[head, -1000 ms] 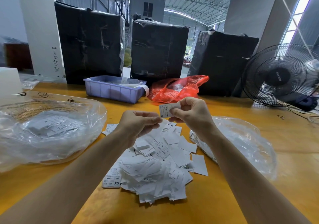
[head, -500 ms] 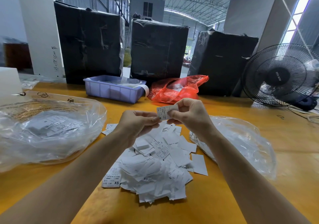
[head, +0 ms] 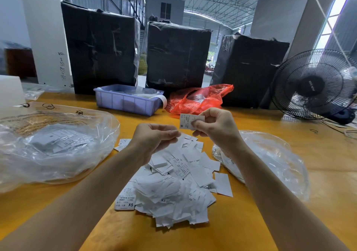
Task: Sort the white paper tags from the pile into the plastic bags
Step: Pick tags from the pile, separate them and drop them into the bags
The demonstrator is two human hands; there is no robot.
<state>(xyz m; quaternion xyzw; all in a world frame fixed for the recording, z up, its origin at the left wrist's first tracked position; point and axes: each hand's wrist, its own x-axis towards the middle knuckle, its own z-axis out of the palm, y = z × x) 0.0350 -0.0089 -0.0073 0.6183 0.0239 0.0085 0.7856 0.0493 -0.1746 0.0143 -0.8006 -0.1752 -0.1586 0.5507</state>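
The right hand (head: 214, 127) pinches one white tag (head: 188, 121) marked M between thumb and fingers, raised above the pile of tags (head: 173, 185); the left hand (head: 154, 138) has its fingers curled with the tips pressed together, and whether it holds anything I cannot tell. The pile lies on the yellow table (head: 251, 221) between two clear plastic bags, the left bag (head: 54, 146) with tags inside and the right bag (head: 270, 160). Behind stand a purple tray (head: 127, 102), a red bag (head: 197, 100), black wrapped boxes (head: 100, 47) and a fan (head: 313, 84).

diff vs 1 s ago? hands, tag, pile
The right hand still pinches the same tag, now turned slightly so its M faces the camera. The left hand keeps its fingertips pinched together just left of the tag; whether it holds anything is unclear. Pile and both plastic bags unchanged.
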